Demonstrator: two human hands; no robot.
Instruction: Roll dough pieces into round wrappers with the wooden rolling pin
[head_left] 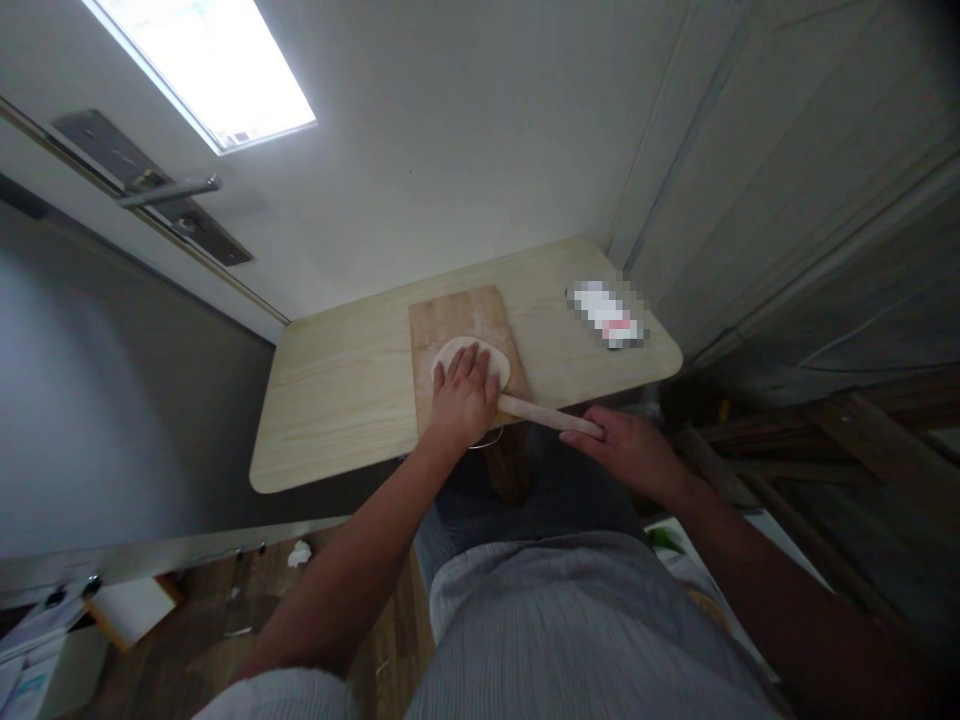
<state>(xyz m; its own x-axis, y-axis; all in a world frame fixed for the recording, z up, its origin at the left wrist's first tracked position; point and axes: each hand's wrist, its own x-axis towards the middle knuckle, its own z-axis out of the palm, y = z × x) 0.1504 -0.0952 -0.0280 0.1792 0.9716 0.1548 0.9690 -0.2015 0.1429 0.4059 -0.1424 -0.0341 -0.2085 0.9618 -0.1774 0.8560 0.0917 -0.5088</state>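
A flat round of pale dough (491, 362) lies on a wooden cutting board (450, 308) that has a dusting of flour. My left hand (463, 392) rests on the dough with its fingers spread. In my right hand (626, 445) is the right end of a wooden rolling pin (544, 412), the fingers wrapped round it. The pin slants across the board's near edge, and its far end reaches the dough's near right side, close beside my left hand. Whether the pin presses on the dough I cannot tell.
The board sits on a light wood table (337, 385) with rounded corners, against a white door (450, 150) with a metal handle (169, 192). A blurred-out phone-like object (606, 312) lies at the table's right. Wooden planks (862, 430) stand to the right.
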